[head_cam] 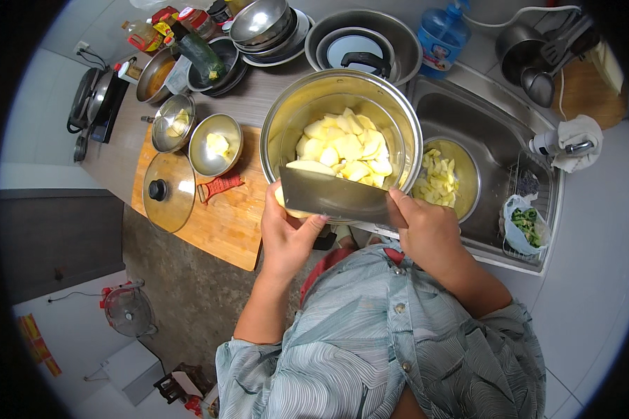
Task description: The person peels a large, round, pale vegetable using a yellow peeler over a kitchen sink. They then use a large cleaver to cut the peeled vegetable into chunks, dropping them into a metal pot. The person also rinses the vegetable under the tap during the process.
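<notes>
My right hand (427,225) grips the handle end of a wide cleaver (335,198), whose blade spans the near rim of a large steel pot (272,120). My left hand (291,230) holds a peeled potato (283,201), mostly hidden behind the blade. A pale slice (311,167) shows along the blade's far edge. Inside the pot lies a heap of pale yellow potato slices (346,144). Right of the pot, a steel basin (470,196) in the sink holds more pale yellow pieces (437,178).
On the left, a wooden cutting board (225,230) bears a glass lid (173,209), a red peeler (221,187), a steel bowl (215,165) and a strainer (173,125). A steel sink (472,115) lies right, with bagged greens (526,225). Stacked bowls (262,23) stand behind.
</notes>
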The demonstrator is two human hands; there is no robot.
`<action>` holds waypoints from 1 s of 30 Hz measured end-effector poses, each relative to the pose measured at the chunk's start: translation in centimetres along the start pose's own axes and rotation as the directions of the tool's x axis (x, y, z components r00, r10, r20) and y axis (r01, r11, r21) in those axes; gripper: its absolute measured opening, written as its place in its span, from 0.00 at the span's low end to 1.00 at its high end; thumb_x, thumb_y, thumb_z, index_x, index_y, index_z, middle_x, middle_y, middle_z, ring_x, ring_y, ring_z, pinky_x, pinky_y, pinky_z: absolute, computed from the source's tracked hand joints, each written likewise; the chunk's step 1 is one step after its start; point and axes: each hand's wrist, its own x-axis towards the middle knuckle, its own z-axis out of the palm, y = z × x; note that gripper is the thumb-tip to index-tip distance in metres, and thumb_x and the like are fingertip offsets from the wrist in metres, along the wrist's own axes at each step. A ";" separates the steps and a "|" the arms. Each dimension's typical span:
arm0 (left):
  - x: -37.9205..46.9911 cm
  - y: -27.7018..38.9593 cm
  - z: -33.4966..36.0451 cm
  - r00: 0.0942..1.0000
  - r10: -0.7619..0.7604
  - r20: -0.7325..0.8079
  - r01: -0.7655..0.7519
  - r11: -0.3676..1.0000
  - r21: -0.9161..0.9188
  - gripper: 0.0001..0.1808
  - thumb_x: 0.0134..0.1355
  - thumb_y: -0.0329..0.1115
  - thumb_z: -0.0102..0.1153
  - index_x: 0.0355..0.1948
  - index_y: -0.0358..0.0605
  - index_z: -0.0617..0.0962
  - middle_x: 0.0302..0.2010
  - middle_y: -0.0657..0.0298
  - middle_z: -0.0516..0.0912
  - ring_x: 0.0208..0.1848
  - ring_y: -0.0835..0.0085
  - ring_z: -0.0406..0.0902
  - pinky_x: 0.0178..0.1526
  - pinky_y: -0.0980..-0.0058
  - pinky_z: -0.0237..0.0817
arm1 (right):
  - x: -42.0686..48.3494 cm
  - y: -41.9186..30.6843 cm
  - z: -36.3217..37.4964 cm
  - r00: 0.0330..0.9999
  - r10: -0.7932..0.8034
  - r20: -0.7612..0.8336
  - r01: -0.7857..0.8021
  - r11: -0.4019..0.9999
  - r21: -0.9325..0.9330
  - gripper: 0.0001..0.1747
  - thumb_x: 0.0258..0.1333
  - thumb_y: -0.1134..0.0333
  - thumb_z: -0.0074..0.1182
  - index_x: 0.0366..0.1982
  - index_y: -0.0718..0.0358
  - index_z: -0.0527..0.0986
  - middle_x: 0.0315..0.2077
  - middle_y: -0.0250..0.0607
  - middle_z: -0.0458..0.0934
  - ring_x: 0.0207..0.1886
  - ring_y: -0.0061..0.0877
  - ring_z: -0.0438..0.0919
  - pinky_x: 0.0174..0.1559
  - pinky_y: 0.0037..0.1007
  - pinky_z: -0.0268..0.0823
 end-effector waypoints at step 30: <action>-0.2 1.1 -0.8 0.993 -0.067 0.093 0.060 0.995 0.077 0.37 0.40 0.31 0.79 0.53 0.38 0.75 0.45 0.64 0.80 0.47 0.77 0.77 0.51 0.75 0.69 | -1.1 2.0 -3.6 0.971 0.057 0.231 -0.175 0.829 0.531 0.10 0.55 0.71 0.58 0.37 0.70 0.81 0.28 0.53 0.83 0.31 0.41 0.83 0.36 0.32 0.73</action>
